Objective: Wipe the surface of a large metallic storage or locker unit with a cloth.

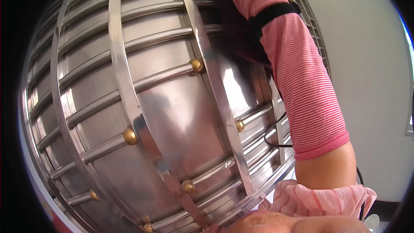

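Note:
My right arm, in a pink striped oversleeve [310, 81], stretches upward along a stainless-steel barred door panel [181, 113]. A black strap [275, 13] circles the sleeve. My right hand lies beyond the top edge, so what it touches is hidden. My left hand is out of view too. Before me are flat upright metal strips [121, 48], crossed by round steel bars [158, 42]. Several bars end in brass-coloured balls [130, 136]. Blurred bare skin [291, 225] shows along the bottom edge; which body part it is, I cannot tell.
To the right rises a plain pale wall [359, 103]. A thin dark cable [266, 137] loops between the metalwork and my sleeve. Dark cloth [239, 38] hides part of the upper bars. Something round and white [372, 221] stands low at the right.

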Action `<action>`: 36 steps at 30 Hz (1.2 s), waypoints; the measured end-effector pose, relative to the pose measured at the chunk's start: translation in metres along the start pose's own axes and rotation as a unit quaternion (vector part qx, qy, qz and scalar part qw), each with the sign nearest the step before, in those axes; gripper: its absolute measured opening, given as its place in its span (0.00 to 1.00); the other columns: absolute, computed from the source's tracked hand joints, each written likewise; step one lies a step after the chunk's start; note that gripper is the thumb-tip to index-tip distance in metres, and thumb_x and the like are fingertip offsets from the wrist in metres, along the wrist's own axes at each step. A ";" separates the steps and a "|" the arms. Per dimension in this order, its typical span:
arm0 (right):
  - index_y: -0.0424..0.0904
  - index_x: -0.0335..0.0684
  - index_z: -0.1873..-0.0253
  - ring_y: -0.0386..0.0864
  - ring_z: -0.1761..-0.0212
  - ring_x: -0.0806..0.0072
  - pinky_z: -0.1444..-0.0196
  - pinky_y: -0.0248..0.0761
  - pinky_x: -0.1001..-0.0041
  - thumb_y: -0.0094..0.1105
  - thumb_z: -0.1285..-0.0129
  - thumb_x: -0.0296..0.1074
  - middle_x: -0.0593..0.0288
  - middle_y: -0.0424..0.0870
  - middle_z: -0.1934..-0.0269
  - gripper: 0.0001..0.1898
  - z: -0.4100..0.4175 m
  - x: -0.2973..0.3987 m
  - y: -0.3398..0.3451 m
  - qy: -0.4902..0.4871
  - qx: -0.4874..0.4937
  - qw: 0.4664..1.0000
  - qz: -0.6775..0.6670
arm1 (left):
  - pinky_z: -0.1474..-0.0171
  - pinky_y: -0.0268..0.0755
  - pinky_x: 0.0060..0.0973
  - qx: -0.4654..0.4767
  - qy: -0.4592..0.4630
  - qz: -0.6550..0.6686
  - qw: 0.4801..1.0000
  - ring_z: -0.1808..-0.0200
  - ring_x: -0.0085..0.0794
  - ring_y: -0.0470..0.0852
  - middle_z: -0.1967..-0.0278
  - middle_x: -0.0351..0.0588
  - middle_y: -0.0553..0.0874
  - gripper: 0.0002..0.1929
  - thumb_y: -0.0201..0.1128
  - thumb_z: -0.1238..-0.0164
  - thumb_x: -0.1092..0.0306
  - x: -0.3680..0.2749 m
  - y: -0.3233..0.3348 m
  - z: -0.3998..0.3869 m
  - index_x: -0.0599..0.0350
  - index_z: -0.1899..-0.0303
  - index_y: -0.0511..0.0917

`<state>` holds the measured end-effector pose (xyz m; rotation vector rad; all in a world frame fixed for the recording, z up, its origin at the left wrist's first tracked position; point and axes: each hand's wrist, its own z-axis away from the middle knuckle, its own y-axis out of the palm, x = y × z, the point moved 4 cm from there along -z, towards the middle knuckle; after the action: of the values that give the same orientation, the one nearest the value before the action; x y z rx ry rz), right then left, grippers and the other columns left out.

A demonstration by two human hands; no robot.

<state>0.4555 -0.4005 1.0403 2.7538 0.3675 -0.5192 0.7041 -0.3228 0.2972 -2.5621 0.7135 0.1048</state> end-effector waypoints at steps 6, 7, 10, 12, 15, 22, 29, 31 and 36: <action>0.81 0.34 0.57 0.81 0.55 0.45 0.55 0.75 0.56 0.50 0.41 0.33 0.39 0.84 0.61 0.13 0.016 0.020 0.001 0.035 0.024 0.998 -0.037 | 0.54 0.72 0.44 -0.008 -0.022 0.000 1.000 0.57 0.47 0.82 0.54 0.52 0.84 0.12 0.54 0.29 0.61 0.006 0.000 0.002 0.57 0.58 0.80; 0.80 0.33 0.55 0.80 0.55 0.44 0.53 0.74 0.57 0.47 0.42 0.31 0.37 0.83 0.60 0.15 0.018 0.015 -0.004 0.020 0.024 0.999 -0.033 | 0.54 0.72 0.44 -0.008 -0.017 0.006 1.000 0.57 0.47 0.82 0.54 0.52 0.84 0.12 0.54 0.29 0.61 0.005 0.001 0.003 0.57 0.58 0.80; 0.79 0.34 0.53 0.79 0.53 0.41 0.51 0.73 0.55 0.45 0.43 0.30 0.34 0.82 0.60 0.16 0.047 0.008 -0.017 -0.006 -0.008 0.994 -0.109 | 0.54 0.72 0.44 -0.009 -0.015 0.021 1.000 0.57 0.47 0.82 0.54 0.52 0.84 0.12 0.54 0.29 0.61 0.006 0.004 0.007 0.58 0.58 0.80; 0.78 0.34 0.52 0.79 0.53 0.40 0.51 0.72 0.54 0.44 0.43 0.29 0.34 0.82 0.60 0.17 0.069 0.020 -0.022 0.006 -0.017 0.993 -0.113 | 0.54 0.72 0.44 -0.013 -0.024 0.024 0.999 0.57 0.47 0.82 0.54 0.52 0.84 0.12 0.54 0.29 0.61 0.009 0.003 0.012 0.58 0.58 0.80; 0.77 0.33 0.52 0.78 0.53 0.39 0.50 0.71 0.53 0.43 0.44 0.29 0.33 0.81 0.60 0.17 0.113 0.049 -0.038 0.010 -0.007 0.988 -0.152 | 0.55 0.73 0.45 -0.020 -0.036 0.035 0.999 0.57 0.47 0.82 0.55 0.52 0.84 0.12 0.54 0.29 0.61 0.012 0.006 0.016 0.58 0.59 0.80; 0.78 0.36 0.52 0.79 0.52 0.41 0.51 0.71 0.54 0.47 0.44 0.28 0.36 0.82 0.59 0.16 0.181 0.063 -0.056 0.024 0.135 0.988 -0.072 | 0.56 0.72 0.48 -0.200 0.267 0.005 0.943 0.61 0.51 0.81 0.63 0.54 0.83 0.12 0.57 0.31 0.60 0.011 -0.014 -0.003 0.59 0.64 0.81; 0.81 0.35 0.59 0.81 0.56 0.50 0.52 0.72 0.59 0.54 0.37 0.36 0.41 0.82 0.66 0.11 0.187 0.056 -0.071 0.073 0.009 0.984 -0.160 | 0.43 0.68 0.49 -0.004 0.328 -0.129 0.936 0.51 0.47 0.82 0.51 0.51 0.85 0.12 0.58 0.38 0.59 0.001 -0.037 -0.005 0.36 0.54 0.84; 0.79 0.37 0.57 0.80 0.56 0.46 0.51 0.72 0.56 0.51 0.41 0.39 0.41 0.83 0.63 0.13 0.188 0.073 -0.050 0.082 0.033 0.986 -0.140 | 0.44 0.68 0.48 -0.062 0.248 -0.068 0.964 0.51 0.47 0.82 0.52 0.51 0.85 0.13 0.58 0.38 0.60 -0.002 -0.028 -0.006 0.35 0.52 0.83; 0.78 0.37 0.59 0.79 0.59 0.43 0.53 0.71 0.53 0.51 0.47 0.36 0.39 0.82 0.65 0.13 0.192 0.075 -0.057 0.017 0.051 0.982 -0.179 | 0.42 0.68 0.48 -0.191 0.246 -0.045 0.949 0.52 0.47 0.82 0.53 0.51 0.86 0.10 0.57 0.38 0.62 -0.004 -0.023 -0.003 0.38 0.58 0.83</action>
<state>0.4465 -0.4011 0.8270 2.8065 0.8779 -0.5916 0.7122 -0.3054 0.3107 -3.0264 0.8134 -0.4895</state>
